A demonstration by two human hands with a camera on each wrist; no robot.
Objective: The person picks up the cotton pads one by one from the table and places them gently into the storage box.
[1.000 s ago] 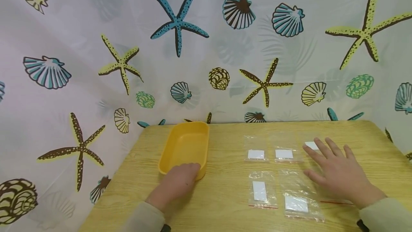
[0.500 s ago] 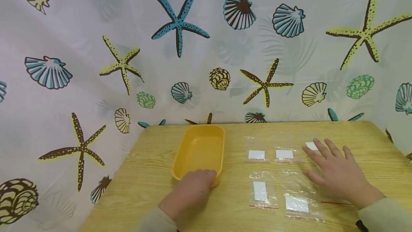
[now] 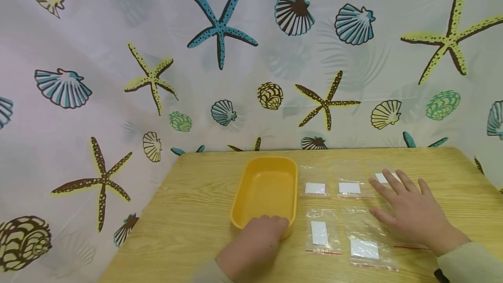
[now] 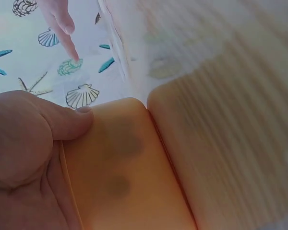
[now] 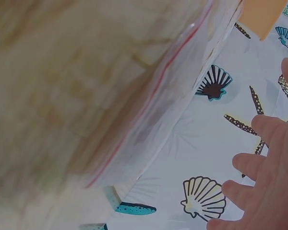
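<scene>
A yellow plastic tub (image 3: 267,191), with nothing inside it, sits on the wooden table left of the bags. My left hand (image 3: 257,241) grips its near wall; in the left wrist view the thumb (image 4: 69,122) lies on the tub's wall (image 4: 120,167). On the right, my right hand (image 3: 412,217) is spread with straight fingers over clear zip bags, partly covering a white piece (image 3: 387,178). Nearby lie a bag with a white piece (image 3: 364,249), another (image 3: 319,233), and two farther back (image 3: 315,188) (image 3: 349,188). The right wrist view shows a bag's red zip strip (image 5: 156,91) close up.
The pale wood table (image 3: 188,213) ends at a white curtain (image 3: 243,121) printed with starfish and shells, which hangs behind it and along the left side. Bags occupy the table's right half.
My left hand has slid the yellow tub to the right and slightly nearer, up beside the leftmost bags. The right hand has stayed where it was, and the bags have not moved.
</scene>
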